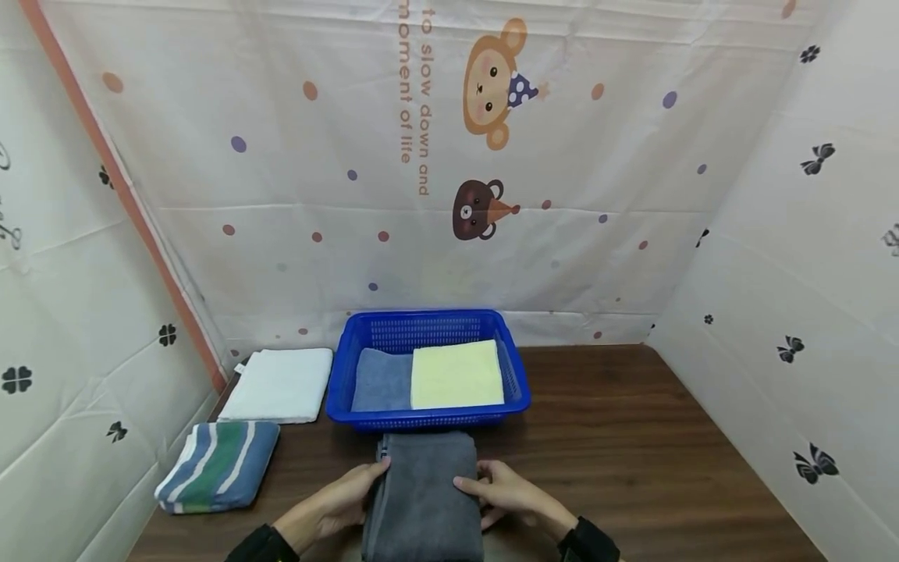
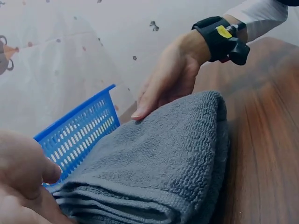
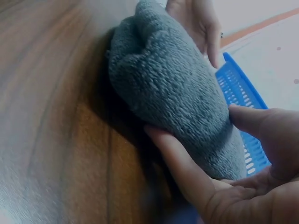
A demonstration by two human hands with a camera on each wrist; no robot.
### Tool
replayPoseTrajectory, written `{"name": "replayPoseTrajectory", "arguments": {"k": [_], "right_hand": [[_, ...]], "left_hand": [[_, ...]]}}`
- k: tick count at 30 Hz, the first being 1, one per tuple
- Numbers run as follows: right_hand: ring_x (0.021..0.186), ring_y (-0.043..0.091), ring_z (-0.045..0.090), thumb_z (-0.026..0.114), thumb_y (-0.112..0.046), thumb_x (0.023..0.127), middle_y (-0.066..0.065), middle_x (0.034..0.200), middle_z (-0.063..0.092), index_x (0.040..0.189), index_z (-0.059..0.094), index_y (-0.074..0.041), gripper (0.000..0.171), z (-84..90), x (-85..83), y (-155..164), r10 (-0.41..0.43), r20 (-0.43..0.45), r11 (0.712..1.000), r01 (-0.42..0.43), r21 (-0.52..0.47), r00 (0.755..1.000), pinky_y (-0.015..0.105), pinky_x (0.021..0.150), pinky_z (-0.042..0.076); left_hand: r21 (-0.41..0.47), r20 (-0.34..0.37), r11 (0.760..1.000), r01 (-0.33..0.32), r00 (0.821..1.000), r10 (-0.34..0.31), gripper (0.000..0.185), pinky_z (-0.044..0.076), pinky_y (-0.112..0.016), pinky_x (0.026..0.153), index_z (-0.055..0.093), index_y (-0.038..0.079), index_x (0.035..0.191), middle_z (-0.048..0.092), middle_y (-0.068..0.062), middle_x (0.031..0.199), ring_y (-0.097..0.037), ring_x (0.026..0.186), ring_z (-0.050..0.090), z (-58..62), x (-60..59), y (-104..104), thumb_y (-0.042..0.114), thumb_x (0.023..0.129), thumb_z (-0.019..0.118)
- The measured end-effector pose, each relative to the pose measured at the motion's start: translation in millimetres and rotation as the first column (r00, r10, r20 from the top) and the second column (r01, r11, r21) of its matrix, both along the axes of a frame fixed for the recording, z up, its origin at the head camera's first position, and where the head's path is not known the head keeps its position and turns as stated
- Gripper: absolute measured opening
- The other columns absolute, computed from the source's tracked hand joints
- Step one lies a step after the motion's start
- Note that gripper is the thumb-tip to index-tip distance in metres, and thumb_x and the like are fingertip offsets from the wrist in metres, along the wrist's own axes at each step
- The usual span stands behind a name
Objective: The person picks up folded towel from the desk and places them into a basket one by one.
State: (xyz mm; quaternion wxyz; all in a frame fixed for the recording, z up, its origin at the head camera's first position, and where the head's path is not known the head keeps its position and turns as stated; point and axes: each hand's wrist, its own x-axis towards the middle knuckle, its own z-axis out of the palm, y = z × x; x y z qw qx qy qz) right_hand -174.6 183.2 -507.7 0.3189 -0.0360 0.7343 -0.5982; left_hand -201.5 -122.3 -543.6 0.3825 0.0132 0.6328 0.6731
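A folded dark grey towel (image 1: 430, 492) lies lengthwise at the front of the table, its stacked layers showing in the left wrist view. My left hand (image 1: 344, 499) grips its left edge, thumb on top near the far corner. On the opposite edge, my right hand (image 1: 509, 493) pinches the towel, with the thumb above and fingers underneath in the right wrist view. Just beyond the towel stands a blue plastic basket (image 1: 428, 417). Inside it are a folded blue-grey towel (image 1: 382, 381) and a folded pale yellow towel (image 1: 458, 375), side by side.
Left of the basket lies a folded white towel (image 1: 281, 384). Nearer the front left is a folded striped towel (image 1: 219, 466) in blue, green and white. The brown wooden table (image 1: 632, 445) is bordered by printed cloth walls (image 1: 597, 156) at the back and both sides.
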Motion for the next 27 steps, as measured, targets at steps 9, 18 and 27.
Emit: {"name": "replayPoseTrajectory", "arguments": {"k": [9, 18, 27], "right_hand": [[0.094, 0.017, 0.073, 0.069, -0.043, 0.097, 0.008, 0.109, 0.074, 0.146, 0.038, 0.01, 0.079, -23.0, -16.5, 8, 0.094, 0.038, 0.994, -0.092, -0.053, 0.995, 0.035, 0.074, 0.063], [0.102, 0.022, 0.072, 0.062, -0.026, 0.101, 0.011, 0.118, 0.072, 0.147, 0.039, 0.009, 0.063, 32.8, 10.9, 4, 0.034, 0.03, 0.989, -0.029, -0.143, 0.999, 0.03, 0.063, 0.062], [0.101, 0.024, 0.072, 0.065, -0.028, 0.101, 0.014, 0.12, 0.07, 0.148, 0.037, 0.006, 0.065, 89.4, -5.1, -2, 0.039, -0.084, 0.989, -0.05, -0.136, 0.996, 0.04, 0.07, 0.064]], "left_hand": [[-0.07, -0.03, 0.996, -0.059, 0.998, 0.057, 0.067, 0.053, -0.046, 0.093, 0.03, -0.014, 0.14, 0.056, -0.022, 0.129, -0.03, 0.116, 0.059, 27.6, 12.0, -3, 0.031, 0.102, 0.061], [-0.047, -0.07, 0.997, 0.054, 0.996, -0.057, 0.053, 0.059, -0.044, 0.09, 0.056, -0.006, 0.135, 0.075, -0.005, 0.113, -0.017, 0.104, 0.071, 69.8, 24.7, -20, 0.036, 0.102, 0.062], [0.037, -0.184, 0.994, 0.099, 0.979, -0.091, 0.053, 0.057, -0.046, 0.095, 0.045, -0.005, 0.146, 0.074, -0.003, 0.115, -0.018, 0.107, 0.071, 127.0, 11.2, -31, 0.028, 0.106, 0.055]]}}
